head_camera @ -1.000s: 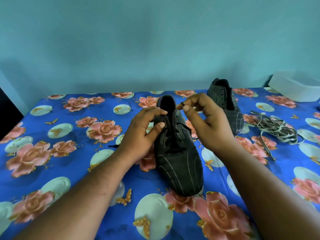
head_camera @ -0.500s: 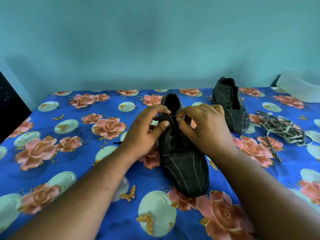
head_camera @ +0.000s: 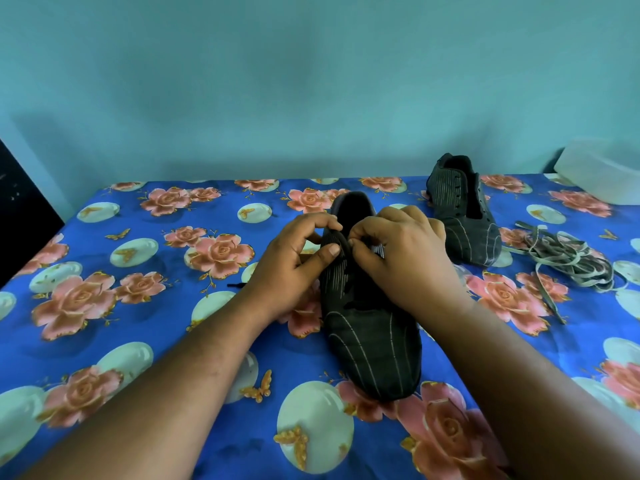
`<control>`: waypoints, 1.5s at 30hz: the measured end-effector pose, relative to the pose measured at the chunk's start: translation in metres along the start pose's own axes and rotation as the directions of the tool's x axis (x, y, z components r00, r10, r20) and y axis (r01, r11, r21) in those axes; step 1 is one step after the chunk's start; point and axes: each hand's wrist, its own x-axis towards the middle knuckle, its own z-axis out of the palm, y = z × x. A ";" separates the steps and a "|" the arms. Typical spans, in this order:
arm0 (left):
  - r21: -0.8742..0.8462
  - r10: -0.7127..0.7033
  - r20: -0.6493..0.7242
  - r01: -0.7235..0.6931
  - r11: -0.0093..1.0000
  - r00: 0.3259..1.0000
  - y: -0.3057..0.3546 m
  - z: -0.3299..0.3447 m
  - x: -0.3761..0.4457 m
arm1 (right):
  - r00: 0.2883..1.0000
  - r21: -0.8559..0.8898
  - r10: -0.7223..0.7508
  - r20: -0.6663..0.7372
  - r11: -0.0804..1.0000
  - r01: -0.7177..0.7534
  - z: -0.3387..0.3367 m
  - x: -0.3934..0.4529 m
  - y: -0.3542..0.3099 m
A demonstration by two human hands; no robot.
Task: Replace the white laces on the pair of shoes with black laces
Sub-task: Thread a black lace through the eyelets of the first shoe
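Both hands work at centre frame: the left hand (head_camera: 294, 268) grips the near shoe's (head_camera: 370, 341) upper edge, and the right hand (head_camera: 398, 251) pinches what looks like the black lace (head_camera: 360, 303) at an upper eyelet. White laces (head_camera: 568, 261) lie heaped at right, so removal seems done. The far shoe (head_camera: 464, 220), upper right, looks unlaced; this shoe is partly threaded.

Matt dark cloth w/ pale stitched lines on near shoe (head_camera: 372, 344); same dull fabric on 2nd shoe (head_camera: 464, 220) at 2 o'clock. Flat woven white laces (head_camera: 568, 261) at 3 o'clock, greyish, soft-looking. Printed floral cloth (head_camera: 104, 258) underneath, smooth w/ slight sheen; matt painted wall (head_camera: 311, 81) at 12; whitish plastic-looking tub (head_camera: 602, 174), smooth.
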 end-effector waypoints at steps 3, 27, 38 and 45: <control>-0.025 0.001 0.004 -0.001 1.000 1.000 0.002 0.000 -0.001 | 0.998 0.002 -0.056 0.017 0.998 0.056 -0.002 0.001 0.004; 0.081 0.065 -0.134 -0.055 0.995 0.989 0.015 0.000 -0.001 | 0.994 0.220 -0.001 0.107 0.975 -0.022 0.001 0.002 0.020; -0.451 -0.411 -0.186 0.294 0.843 0.893 0.006 -0.007 0.005 | 0.989 0.345 0.016 0.149 0.936 -0.067 -0.002 0.003 0.033; -0.398 -0.454 -0.455 0.281 0.873 0.766 -0.012 -0.019 0.012 | 0.984 0.345 -0.003 0.176 0.937 -0.059 -0.003 0.002 0.034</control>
